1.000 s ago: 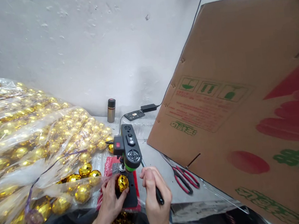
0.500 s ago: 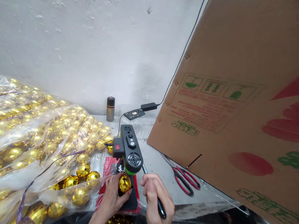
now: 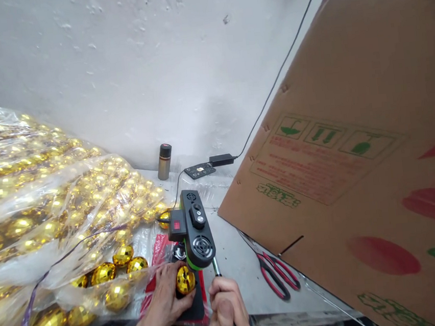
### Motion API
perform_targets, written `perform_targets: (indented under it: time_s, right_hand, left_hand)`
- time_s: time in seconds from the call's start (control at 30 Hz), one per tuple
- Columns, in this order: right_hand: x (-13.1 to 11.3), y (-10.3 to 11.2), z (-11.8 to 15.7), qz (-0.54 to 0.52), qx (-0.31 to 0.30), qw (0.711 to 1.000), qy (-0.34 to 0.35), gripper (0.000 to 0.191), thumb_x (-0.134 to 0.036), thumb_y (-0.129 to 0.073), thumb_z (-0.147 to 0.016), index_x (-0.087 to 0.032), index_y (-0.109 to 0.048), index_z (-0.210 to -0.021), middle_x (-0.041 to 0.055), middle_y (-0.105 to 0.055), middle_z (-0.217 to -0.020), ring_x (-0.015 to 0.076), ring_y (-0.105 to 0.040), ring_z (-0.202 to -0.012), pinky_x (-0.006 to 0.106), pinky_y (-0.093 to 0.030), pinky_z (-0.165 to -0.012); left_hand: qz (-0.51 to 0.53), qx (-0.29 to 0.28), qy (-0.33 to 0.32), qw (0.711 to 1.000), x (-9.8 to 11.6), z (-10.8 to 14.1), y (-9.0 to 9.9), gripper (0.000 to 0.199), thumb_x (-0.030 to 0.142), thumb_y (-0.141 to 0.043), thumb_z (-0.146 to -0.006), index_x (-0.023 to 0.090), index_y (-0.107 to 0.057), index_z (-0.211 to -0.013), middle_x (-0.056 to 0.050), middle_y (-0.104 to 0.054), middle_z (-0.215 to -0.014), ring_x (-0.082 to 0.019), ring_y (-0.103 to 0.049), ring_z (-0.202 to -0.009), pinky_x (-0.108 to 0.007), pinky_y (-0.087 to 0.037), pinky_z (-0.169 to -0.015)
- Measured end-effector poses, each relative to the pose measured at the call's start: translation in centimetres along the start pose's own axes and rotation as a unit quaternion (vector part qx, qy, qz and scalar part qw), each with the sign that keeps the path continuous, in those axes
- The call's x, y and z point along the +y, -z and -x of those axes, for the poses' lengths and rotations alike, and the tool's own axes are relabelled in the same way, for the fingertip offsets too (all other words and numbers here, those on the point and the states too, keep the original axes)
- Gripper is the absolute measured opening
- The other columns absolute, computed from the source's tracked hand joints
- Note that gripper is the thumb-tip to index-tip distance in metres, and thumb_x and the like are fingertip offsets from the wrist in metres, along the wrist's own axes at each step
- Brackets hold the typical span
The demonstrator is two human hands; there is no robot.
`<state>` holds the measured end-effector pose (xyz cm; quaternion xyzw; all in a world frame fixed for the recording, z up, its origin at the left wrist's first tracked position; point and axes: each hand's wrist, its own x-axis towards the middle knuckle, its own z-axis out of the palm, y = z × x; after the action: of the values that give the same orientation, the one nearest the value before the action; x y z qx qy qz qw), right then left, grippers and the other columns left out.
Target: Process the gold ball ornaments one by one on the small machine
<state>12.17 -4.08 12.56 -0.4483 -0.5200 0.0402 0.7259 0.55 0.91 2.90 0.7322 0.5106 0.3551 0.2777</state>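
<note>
My left hand (image 3: 165,294) is closed around a gold mirror-faceted ball (image 3: 185,280), fingers behind it and thumb in front. The ball stands on the black base (image 3: 194,308) of a small bench drill press (image 3: 198,226), just under the front of its head. A dark hole or slot shows on top of the ball. Whether the drill bit touches it is hidden by the head. My right hand (image 3: 227,305) grips the press's lever (image 3: 216,266), a metal rod with a black handle. A red sheet (image 3: 159,248) lies beneath the press.
A clear plastic bag (image 3: 88,180) full of gold balls spreads over the left side. Loose gold balls (image 3: 123,255) lie near its opening. Red-handled pliers (image 3: 278,275) rest beside a large cardboard box (image 3: 336,121). Behind stand a spray can (image 3: 164,162) and a power adapter (image 3: 221,160).
The view has shifted slightly, so everything sits a little lower and to the right. My right hand has brought the lever slightly toward me. My left hand keeps the ball under the press.
</note>
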Motion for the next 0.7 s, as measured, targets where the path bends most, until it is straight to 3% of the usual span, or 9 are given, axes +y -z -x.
perform_targets:
  time_s: [0.2, 0.5, 0.7]
  right_hand:
    - [1.1, 0.1, 0.4, 0.013, 0.01, 1.0, 0.019, 0.041, -0.027, -0.043, -0.111, -0.023, -0.049, -0.071, -0.0034, -0.058, -0.073, 0.0121, -0.054, -0.065, 0.028, -0.04, -0.063]
    - [2.5, 0.8, 0.0, 0.014, -0.026, 0.996, 0.078, 0.038, -0.022, -0.043, -0.109, -0.023, -0.049, -0.072, -0.0036, -0.058, -0.072, 0.0125, -0.053, -0.062, 0.029, -0.042, -0.063]
    - [2.2, 0.7, -0.3, 0.007, -0.021, 0.998, 0.065, 0.038, -0.024, -0.044, -0.109, -0.023, -0.049, -0.071, -0.0032, -0.057, -0.072, 0.0126, -0.053, -0.062, 0.028, -0.042, -0.062]
  left_hand:
    - [0.009, 0.004, 0.016, 1.0, 0.1, -0.1, -0.3, 0.054, 0.026, -0.075, -0.074, 0.018, -0.071, -0.127, -0.016, -0.076, -0.12, -0.04, -0.068, -0.114, -0.06, -0.053, -0.103]
    - [0.018, 0.001, 0.011, 1.0, -0.1, -0.1, -0.2, 0.055, 0.028, -0.076, -0.076, 0.019, -0.069, -0.13, -0.017, -0.076, -0.122, -0.04, -0.068, -0.116, -0.06, -0.053, -0.104]
    - [0.004, 0.032, -0.001, 0.999, -0.6, -0.1, -1.2, 0.056, 0.026, -0.078, -0.074, 0.02, -0.069, -0.129, -0.015, -0.076, -0.121, -0.039, -0.068, -0.115, -0.059, -0.053, -0.104]
